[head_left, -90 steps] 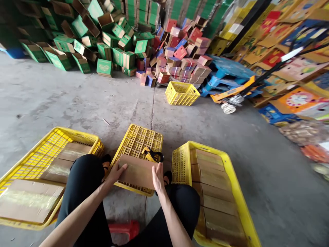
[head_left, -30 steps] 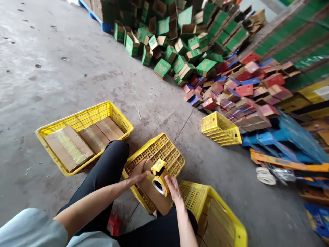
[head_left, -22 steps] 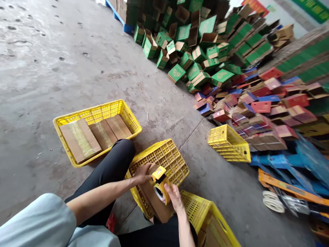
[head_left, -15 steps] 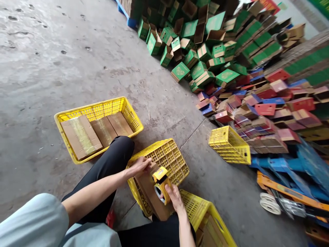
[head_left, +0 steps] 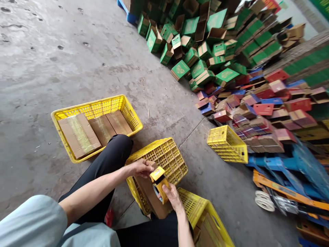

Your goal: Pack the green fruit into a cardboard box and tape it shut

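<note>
My right hand [head_left: 172, 197] is wrapped round a yellow tape dispenser [head_left: 159, 175] above a brown cardboard box [head_left: 150, 195]. My left hand [head_left: 142, 168] is closed with its fingertips pinched close to the dispenser's front end. Whatever lies between those fingertips is too small to make out. The cardboard box rests on an upturned yellow crate [head_left: 167, 156] between my knees, and my hands and the dispenser cover part of it.
A yellow crate [head_left: 60, 132] with taped boxes [head_left: 79, 135] stands at left. Another yellow crate [head_left: 205, 209] holding cardboard is by my right knee. Further right lie a yellow crate [head_left: 226, 144] and an orange and blue pallet jack [head_left: 288, 190]. Piled green cartons [head_left: 199, 68] and red cartons [head_left: 264, 109] lie behind.
My left hand has moved slightly right, closer to the front of the tape dispenser. The right hand still holds the dispenser, and the whole view has shifted a little.
</note>
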Demonstrator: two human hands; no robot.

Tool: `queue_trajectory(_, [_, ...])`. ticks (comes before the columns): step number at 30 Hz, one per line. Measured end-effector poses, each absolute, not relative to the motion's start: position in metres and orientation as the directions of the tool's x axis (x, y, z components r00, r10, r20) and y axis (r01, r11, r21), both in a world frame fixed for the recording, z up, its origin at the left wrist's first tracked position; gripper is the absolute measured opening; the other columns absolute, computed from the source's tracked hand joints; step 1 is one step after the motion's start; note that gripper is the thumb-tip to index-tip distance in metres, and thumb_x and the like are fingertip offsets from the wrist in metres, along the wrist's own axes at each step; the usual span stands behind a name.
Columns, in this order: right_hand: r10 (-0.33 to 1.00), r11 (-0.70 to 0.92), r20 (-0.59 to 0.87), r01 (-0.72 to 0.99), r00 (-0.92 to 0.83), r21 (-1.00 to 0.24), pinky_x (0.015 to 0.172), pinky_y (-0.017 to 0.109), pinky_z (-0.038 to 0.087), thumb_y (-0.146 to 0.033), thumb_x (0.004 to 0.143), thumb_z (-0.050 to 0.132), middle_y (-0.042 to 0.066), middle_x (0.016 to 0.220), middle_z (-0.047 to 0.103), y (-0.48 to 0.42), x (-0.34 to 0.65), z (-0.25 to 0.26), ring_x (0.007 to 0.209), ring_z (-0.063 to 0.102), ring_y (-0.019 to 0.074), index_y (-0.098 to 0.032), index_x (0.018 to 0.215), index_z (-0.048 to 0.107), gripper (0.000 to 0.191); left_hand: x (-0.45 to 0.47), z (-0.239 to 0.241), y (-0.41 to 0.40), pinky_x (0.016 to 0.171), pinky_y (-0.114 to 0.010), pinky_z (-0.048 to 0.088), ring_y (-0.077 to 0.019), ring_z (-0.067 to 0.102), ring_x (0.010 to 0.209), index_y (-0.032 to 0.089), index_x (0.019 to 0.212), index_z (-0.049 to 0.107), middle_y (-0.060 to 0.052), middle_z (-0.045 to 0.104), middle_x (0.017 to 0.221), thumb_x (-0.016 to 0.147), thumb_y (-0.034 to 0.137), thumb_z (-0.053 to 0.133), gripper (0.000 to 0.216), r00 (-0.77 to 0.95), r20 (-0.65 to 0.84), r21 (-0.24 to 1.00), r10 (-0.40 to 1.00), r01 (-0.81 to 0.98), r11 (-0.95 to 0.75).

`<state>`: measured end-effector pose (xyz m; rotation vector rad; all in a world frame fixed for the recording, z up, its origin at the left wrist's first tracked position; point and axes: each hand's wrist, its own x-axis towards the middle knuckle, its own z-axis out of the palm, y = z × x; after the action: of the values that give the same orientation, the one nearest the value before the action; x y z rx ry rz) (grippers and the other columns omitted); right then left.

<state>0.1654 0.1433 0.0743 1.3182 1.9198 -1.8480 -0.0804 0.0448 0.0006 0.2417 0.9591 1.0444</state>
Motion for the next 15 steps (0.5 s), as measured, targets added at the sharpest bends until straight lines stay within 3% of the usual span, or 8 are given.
queue_trajectory(6, [0.433,-0.139,-0.683,0.705,-0.588,-0.695,0.049,0.027,0.048,-0.089,0.077,0.067,0.004,0.060,0.071,0.147,0.160,0.074,0.048,0.067,0.0195,-0.019,0.085,0.066,0.070,-0.084,-0.001,0.050,0.055,-0.025,0.046,-0.0122,0.057,0.055,0.015,0.066,0.071,0.000,0.063,0.057,0.063,0.052,0.097,0.046,0.049,-0.514,0.675,0.856,-0.594,0.439])
queue_trajectory(15, [0.429,-0.155,-0.710,0.729,-0.559,-0.667,0.043,0.025,0.045,-0.092,0.075,0.068,-0.001,0.056,0.064,0.151,0.152,0.077,0.043,0.063,0.0169,-0.021,0.085,0.062,0.072,-0.087,0.002,0.057,0.052,-0.024,0.044,-0.0109,0.055,0.051,0.013,0.062,0.070,0.001,0.061,0.053,0.069,0.037,0.095,0.035,-0.071,-0.531,0.730,0.844,-0.545,0.413])
